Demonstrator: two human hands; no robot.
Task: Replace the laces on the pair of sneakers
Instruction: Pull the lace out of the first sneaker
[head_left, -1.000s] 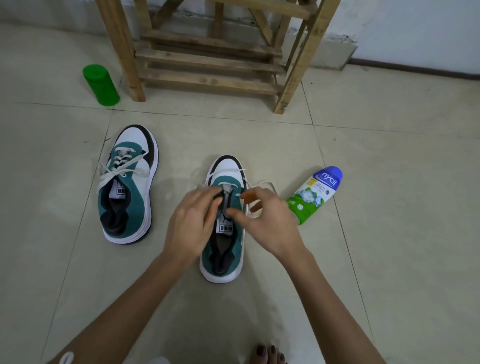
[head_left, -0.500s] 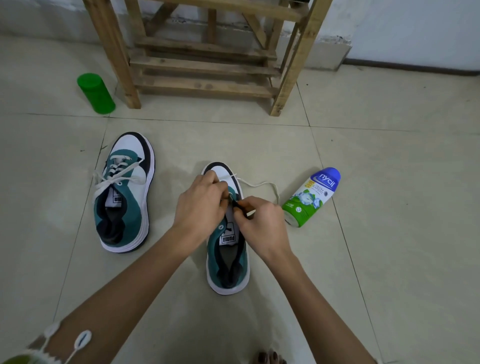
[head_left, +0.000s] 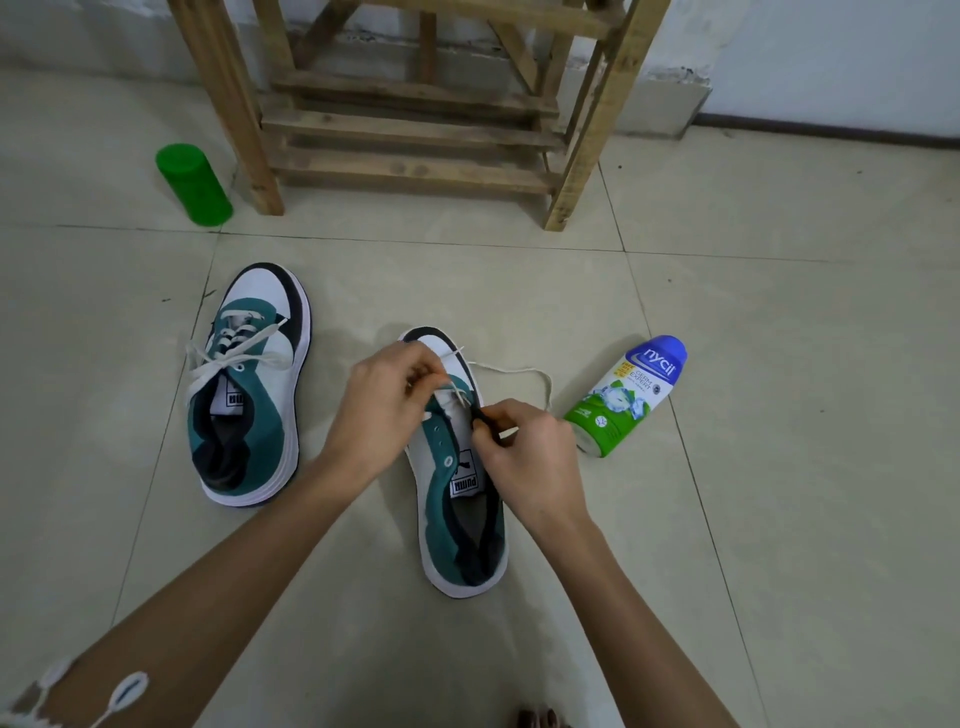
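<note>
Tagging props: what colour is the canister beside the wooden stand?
Solid green canister, seen best in the head view.

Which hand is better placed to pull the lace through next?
Left, probably: the left hand pinches the white lace at the front eyelets, while the right hand pinches the sneaker's dark edge.

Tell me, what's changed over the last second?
Both hands slid up the near shoe toward its toe. The left hand now pinches the white lace; the right hand pinches something dark beside it. The shoe's toe swung slightly left. The other shoe, bottle and green can stayed put.
</note>
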